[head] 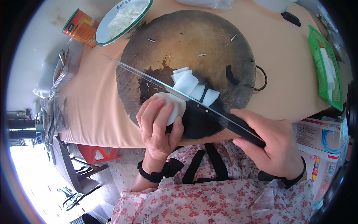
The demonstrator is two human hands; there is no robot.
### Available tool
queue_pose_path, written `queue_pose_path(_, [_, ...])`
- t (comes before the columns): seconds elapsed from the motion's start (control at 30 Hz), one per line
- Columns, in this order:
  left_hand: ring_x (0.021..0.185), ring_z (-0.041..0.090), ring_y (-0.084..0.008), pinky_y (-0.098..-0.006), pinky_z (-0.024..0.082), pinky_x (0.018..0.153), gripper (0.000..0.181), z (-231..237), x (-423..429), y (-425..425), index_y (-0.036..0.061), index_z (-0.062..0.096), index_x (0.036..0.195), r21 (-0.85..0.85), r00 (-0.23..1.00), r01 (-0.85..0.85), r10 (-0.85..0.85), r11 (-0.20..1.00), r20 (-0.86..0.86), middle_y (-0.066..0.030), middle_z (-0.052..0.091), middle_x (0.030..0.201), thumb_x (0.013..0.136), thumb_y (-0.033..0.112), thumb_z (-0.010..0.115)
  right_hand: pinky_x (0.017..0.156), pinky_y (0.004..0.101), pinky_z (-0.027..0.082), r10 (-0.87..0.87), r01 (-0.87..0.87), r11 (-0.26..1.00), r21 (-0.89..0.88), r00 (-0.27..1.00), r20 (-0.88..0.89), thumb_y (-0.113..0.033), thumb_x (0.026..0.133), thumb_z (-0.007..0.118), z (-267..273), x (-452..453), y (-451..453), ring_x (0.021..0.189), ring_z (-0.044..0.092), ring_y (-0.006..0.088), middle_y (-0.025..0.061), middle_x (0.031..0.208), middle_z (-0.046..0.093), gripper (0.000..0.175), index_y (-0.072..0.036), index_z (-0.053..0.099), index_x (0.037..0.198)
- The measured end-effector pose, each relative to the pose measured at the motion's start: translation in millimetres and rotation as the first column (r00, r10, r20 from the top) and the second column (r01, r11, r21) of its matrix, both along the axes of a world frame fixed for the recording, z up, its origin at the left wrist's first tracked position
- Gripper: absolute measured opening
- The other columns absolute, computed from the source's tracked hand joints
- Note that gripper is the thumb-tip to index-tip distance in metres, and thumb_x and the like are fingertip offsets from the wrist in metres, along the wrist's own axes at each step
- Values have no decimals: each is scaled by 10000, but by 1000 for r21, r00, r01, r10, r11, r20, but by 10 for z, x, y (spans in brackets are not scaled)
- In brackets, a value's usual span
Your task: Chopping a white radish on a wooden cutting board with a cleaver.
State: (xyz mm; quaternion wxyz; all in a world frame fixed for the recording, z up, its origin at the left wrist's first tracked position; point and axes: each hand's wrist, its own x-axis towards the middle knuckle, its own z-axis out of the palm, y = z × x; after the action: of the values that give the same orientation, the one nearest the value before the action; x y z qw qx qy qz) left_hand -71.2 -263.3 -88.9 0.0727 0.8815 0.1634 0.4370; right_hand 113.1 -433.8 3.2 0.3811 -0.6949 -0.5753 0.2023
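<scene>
My right hand (268, 142) is closed around the black handle of a long kitchen knife (156, 81), whose blade slants up and left over a round wooden chopping board (184, 33). Against the near side of the blade lies a chunk of peeled white vegetable (177, 107), which looks like radish. The bent fingers of my left hand (159, 123) press on its left and near side. Several thin white slices (186, 82) overlap just beyond the blade. A few small white shreds are scattered on the board. The knife hides part of the chunk's cut face.
A green-rimmed bowl (102, 35) of white shreds and an orange can (84, 28) stand at the back left. Clear plastic containers (60, 75) are at the left. A green basket (321, 81) holding white pieces lies far right. The board has a metal ring handle (264, 78).
</scene>
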Motion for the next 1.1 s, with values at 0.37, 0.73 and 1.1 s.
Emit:
queue_pose_path(0.37, [1074, 587, -390, -434, 484, 912, 439, -2, 29, 3, 7, 616, 1121, 13, 1000, -1, 0, 1000, 17, -178, 578, 1158, 697, 2, 728, 635, 321, 516, 76, -75, 995, -60, 997, 4, -50, 795, 714, 85, 26, -74, 691, 678, 255, 138, 840, 679, 381, 29, 616, 1155])
queue_pose_path(0.73, [1083, 578, -382, -469, 472, 946, 359, 18, 7, 2, -18, 603, 1118, 7, 1000, 11, -11, 1000, -8, -209, 574, 1165, 764, 0, 656, 581, 389, 496, 116, -105, 975, -194, 992, 44, -78, 811, 708, -81, 63, 171, 674, 661, 338, 195, 819, 652, 420, -30, 578, 1208])
queue_pose_path(1.1, [1072, 585, -382, -425, 477, 923, 448, -14, -4, 13, 15, 625, 1121, -2, 1000, 1, -1, 1000, 10, -165, 581, 1152, 687, 5, 732, 611, 304, 475, 55, -58, 996, -73, 997, -51, -34, 781, 703, 158, 37, -54, 649, 635, 228, 124, 792, 637, 358, 34, 627, 1124])
